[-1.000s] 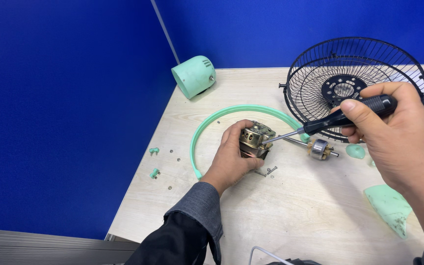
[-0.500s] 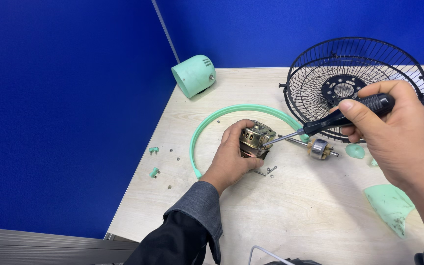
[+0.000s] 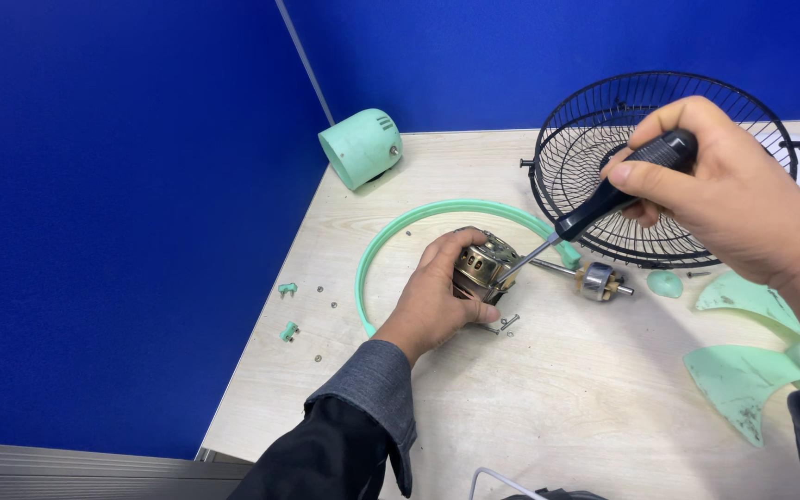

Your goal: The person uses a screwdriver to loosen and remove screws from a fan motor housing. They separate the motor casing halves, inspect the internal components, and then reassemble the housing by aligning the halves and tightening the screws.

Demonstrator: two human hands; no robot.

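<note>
Raised slightly since before, right hand (image 3: 733, 185) fisted around black-handled screwdriver (image 3: 604, 199), tip on brassy ribbed motor (image 3: 481, 266) clasped by left hand (image 3: 437, 296).

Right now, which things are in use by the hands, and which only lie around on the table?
In use:
left hand
motor
right hand
screwdriver

Lying about:
green ring
black wire guard
green motor cover
rotor
green fan blades

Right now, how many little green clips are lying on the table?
2. One small green clip lies near the table's left edge, and the other green clip sits just below it, closer to the person. More could be hidden under the left hand or sleeve.
</note>
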